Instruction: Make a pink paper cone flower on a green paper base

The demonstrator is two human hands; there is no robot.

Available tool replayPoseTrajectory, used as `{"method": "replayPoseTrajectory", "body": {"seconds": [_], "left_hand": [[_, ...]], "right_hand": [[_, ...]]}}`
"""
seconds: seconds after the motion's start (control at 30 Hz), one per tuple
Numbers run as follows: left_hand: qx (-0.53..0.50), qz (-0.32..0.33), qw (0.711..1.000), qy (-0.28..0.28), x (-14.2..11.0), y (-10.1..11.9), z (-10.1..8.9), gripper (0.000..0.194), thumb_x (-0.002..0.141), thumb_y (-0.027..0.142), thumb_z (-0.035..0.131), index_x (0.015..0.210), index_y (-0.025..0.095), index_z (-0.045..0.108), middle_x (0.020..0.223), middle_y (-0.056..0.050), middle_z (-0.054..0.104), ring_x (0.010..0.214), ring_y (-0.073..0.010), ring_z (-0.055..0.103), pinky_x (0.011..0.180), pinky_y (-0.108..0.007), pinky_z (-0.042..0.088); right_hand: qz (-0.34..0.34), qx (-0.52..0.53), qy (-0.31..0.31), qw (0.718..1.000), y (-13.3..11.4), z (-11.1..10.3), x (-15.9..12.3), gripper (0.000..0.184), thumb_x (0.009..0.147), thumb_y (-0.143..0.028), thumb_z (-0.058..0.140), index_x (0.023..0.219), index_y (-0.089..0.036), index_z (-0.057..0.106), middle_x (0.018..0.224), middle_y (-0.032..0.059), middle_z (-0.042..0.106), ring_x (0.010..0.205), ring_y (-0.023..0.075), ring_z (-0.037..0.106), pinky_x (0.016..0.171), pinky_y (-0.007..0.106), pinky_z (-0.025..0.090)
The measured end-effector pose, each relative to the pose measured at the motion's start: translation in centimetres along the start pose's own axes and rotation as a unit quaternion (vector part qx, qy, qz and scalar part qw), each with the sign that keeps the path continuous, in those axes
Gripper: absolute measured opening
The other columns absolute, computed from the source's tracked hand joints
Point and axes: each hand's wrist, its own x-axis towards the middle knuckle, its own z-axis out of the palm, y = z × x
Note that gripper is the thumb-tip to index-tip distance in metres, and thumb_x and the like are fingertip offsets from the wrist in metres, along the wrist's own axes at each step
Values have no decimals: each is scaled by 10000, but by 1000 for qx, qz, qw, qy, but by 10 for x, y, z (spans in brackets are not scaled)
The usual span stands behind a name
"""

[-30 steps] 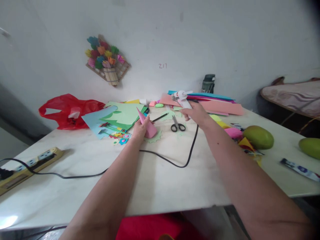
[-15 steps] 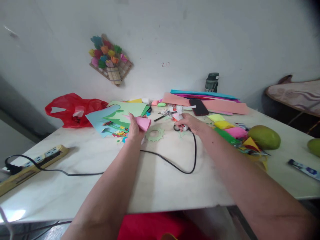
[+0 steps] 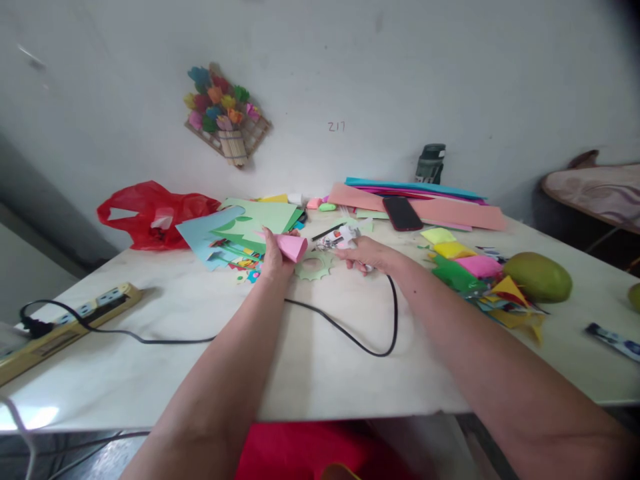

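My left hand (image 3: 279, 259) is closed around a piece of pink paper (image 3: 291, 247) rolled into a cone, its wide end facing right. In my right hand (image 3: 364, 255) is a white hot glue gun (image 3: 349, 235), gripped by the handle, with a black cord (image 3: 345, 327) running from it across the table. The fingers partly cover the gun, and its tip is hard to make out. Between the hands, flat on the table, lies a pale green paper ring (image 3: 314, 266) with a scalloped edge. A dark pencil-like stick (image 3: 329, 231) rests just behind it.
Green and blue paper sheets (image 3: 205, 233) and a red plastic bag (image 3: 155, 217) lie at left, a power strip (image 3: 75, 330) nearer. Behind on the right are a phone (image 3: 402, 213), stacked coloured paper (image 3: 460, 211) and a dark bottle (image 3: 430, 165). Clay packets (image 3: 454, 250) and a green fruit (image 3: 537, 277) sit right.
My right hand has turned the glue gun and brought it slightly left, nearer the pink cone. The glue stick at its back no longer shows. My left hand keeps its hold; the view shifted slightly.
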Motion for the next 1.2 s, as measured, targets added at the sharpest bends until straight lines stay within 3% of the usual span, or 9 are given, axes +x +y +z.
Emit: {"method": "replayPoseTrajectory", "body": {"seconds": [1.2], "left_hand": [[0,-28,999,-44,0,-3,-3,522,704,648,443,747,136,538,711,-80,619,678,-161,623,674,-287,519]], "right_hand": [[39,-36,9,999,-1,5,4,412,666,-549,600,666,-171,435,486,-48,449,313,28,332,295,178,287]]}}
